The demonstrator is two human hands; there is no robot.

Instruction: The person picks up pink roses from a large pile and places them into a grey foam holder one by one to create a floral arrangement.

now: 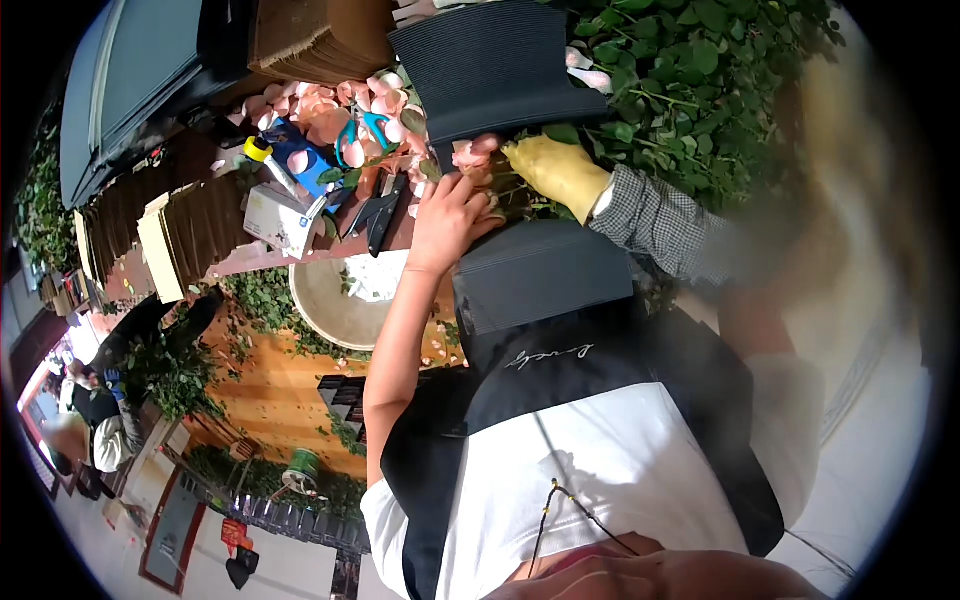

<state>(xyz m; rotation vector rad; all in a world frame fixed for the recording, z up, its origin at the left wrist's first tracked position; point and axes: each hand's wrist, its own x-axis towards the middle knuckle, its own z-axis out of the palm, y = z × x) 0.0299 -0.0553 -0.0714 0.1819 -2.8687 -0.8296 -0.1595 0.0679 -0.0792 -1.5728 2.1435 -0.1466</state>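
My bare left hand (455, 218) has its fingers curled against pink roses (476, 152) lying between two dark corrugated sheets. To its right, my right hand (558, 172) wears a yellow glove, closed with the fingertips at the flower heads. Green rose stems (515, 196) show below the glove; what lies inside its grip is hidden. Behind the hands the far dark sheet (498, 70) leans upright. A nearer dark grey sheet (545, 275) lies in front of my body.
Loose pink petals (320, 110), blue-handled scissors (362, 138), a black stapler (376, 212) and a white box (280, 220) lie on the left. Cardboard stacks (320, 40) stand behind. Leafy stems (690, 90) pile at right. A round tub (318, 305) sits below; another person (105, 425) works far left.
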